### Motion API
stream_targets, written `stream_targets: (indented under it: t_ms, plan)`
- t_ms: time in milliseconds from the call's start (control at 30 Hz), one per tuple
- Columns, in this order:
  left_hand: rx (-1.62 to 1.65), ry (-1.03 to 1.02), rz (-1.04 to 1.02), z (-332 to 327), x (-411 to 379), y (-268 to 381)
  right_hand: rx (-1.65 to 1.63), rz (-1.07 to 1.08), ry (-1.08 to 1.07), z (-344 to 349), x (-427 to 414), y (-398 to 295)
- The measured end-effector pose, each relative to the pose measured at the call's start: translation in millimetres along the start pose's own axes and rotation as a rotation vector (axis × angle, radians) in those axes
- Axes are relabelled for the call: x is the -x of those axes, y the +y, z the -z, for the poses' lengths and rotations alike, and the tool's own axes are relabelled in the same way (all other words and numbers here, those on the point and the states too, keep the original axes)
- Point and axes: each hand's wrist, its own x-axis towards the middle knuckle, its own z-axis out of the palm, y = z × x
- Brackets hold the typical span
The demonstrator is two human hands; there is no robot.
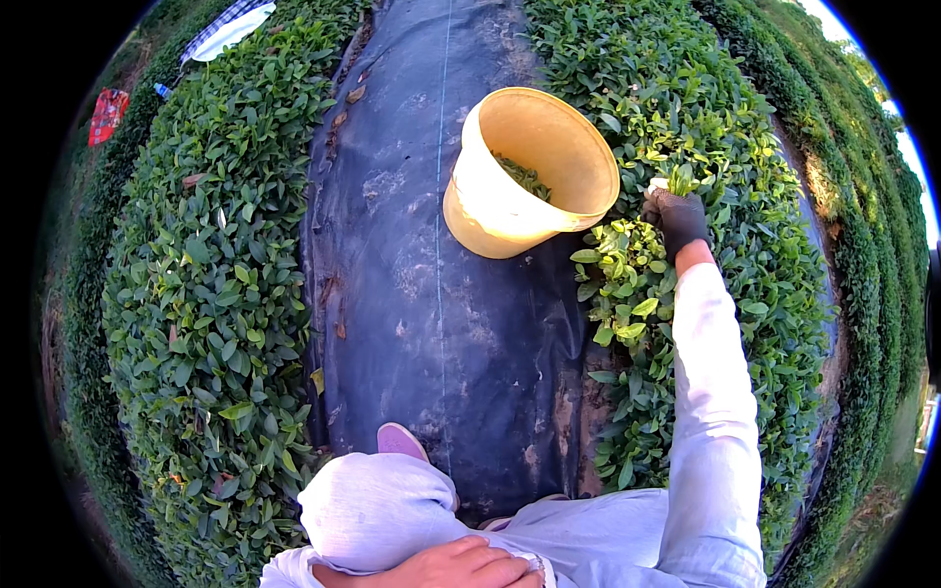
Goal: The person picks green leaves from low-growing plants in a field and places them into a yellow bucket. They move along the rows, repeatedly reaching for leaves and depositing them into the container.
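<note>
My right hand (675, 219), in a dark glove with pale fingertips showing, is closed around a small bunch of green leaf shoots (681, 178) over the right-hand row of tea-like bushes (757, 242). Lighter yellow-green young leaves (628, 275) grow just left of that wrist. My left hand (470, 564) is bare and lies across my lap at the lower edge, partly cut off; what is under its fingertips is hidden. A yellow plastic bucket (489, 209) stands tilted to the left of my right hand, with picked green leaves (523, 176) at its bottom.
Black ground-cover sheeting (382, 294) runs between the rows, with dry leaves along its left edge. A second hedge row (206, 294) borders it on the left. My bent knee (375, 500) and purple shoe (401, 441) are close in front. A red bag-like item (109, 117) lies far left.
</note>
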Motion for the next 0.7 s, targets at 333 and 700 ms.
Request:
stream_targets:
  t_ms: [333,700]
  plan:
    - [-0.037,0.115,0.121,21,17,-10,0.321,0.031,0.120,-51,-75,24]
    - [0.000,0.094,0.109,43,15,-27,0.572,0.552,-0.102,48,-77,87]
